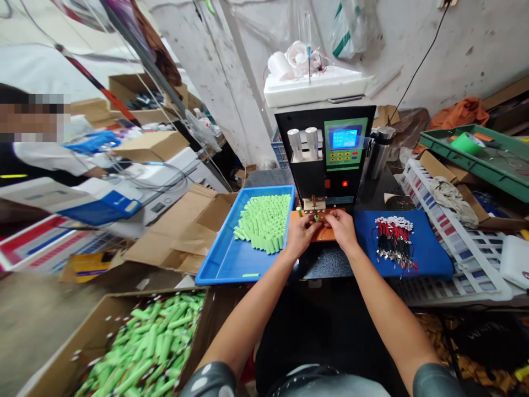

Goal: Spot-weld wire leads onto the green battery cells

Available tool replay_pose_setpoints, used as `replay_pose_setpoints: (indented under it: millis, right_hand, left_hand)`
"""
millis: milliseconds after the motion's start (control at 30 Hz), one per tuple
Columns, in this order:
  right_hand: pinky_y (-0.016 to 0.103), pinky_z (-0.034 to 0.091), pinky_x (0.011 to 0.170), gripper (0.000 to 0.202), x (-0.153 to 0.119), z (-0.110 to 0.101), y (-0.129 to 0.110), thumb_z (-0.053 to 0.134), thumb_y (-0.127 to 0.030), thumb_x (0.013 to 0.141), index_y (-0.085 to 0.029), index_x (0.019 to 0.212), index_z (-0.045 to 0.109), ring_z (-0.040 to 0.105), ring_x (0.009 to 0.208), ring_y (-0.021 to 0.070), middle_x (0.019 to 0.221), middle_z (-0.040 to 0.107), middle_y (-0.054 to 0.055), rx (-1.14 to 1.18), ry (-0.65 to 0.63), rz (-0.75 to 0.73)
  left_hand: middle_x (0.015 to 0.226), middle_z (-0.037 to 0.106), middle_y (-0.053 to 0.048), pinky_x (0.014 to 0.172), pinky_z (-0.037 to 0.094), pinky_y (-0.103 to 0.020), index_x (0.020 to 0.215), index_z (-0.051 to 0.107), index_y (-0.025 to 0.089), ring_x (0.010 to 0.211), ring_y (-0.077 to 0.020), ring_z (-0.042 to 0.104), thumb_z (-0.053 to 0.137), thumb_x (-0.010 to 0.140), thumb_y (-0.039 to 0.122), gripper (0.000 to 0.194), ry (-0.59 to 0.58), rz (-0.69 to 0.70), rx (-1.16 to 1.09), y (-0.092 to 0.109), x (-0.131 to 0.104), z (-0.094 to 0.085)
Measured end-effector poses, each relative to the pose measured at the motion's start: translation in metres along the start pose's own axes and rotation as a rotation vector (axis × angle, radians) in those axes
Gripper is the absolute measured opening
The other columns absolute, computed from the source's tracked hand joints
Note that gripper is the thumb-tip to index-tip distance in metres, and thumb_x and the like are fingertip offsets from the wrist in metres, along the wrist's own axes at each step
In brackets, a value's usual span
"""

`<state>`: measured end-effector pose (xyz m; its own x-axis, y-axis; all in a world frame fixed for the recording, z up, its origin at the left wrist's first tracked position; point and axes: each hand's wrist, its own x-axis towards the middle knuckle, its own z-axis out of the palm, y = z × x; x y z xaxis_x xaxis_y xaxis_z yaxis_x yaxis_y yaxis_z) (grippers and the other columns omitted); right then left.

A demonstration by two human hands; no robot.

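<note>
Fingers of both left hand (302, 234) and right hand (341, 227) pinched inward around a small green cell (317, 218), held beneath the black machine's (306, 179) electrodes, above an orange block (324, 235).

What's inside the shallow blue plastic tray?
The blue tray holds many light-green cylinders, bunched toward its far end, and a thin green piece near its front edge. Whatever lies under the bunch is covered.

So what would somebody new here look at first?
Probably the bright green cylinders, heaped in the blue tray on the left. Then the black machine straight ahead, with its glowing blue screen. More green ones fill a cardboard box at lower left.
</note>
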<state>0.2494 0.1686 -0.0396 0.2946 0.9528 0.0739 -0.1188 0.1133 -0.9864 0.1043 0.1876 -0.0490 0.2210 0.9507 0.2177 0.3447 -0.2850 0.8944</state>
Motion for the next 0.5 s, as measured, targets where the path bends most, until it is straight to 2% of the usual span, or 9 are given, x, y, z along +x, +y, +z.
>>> replay_pose_setpoints:
  millis: [133,300,500]
  right_hand:
    - [0.031,0.048,0.063,0.017,0.005,0.005,0.005,0.063,-0.034,0.072,-0.020,0.066,0.059,0.059,0.063,0.0176,0.067,0.065,0.003,-0.035,-0.021,-0.032]
    - [0.032,0.050,0.066,0.014,0.008,0.006,0.010,0.063,-0.032,0.075,-0.019,0.075,0.068,0.064,0.071,0.0211,0.076,0.071,0.005,-0.168,-0.002,-0.062]
    - [0.032,0.051,0.069,0.015,0.009,0.008,0.014,0.063,-0.030,0.077,-0.020,0.082,0.072,0.067,0.076,0.0226,0.081,0.074,0.006,-0.243,-0.002,-0.067]
  left_hand:
    - [0.079,0.071,-0.001,0.066,0.042,-0.024,0.101,0.076,0.020,0.071,-0.0155,0.060,0.067,0.081,0.039,0.030,0.015,0.004,0.028,-0.001,0.000,0.000]
    - [0.073,0.069,0.000,0.064,0.041,-0.024,0.102,0.076,0.020,0.063,-0.0140,0.055,0.067,0.081,0.041,0.031,0.029,-0.020,0.059,0.003,-0.001,-0.001]
    - [0.076,0.069,-0.001,0.062,0.040,-0.024,0.101,0.077,0.020,0.066,-0.0150,0.055,0.067,0.081,0.040,0.031,0.032,-0.022,0.031,0.004,-0.002,-0.001]
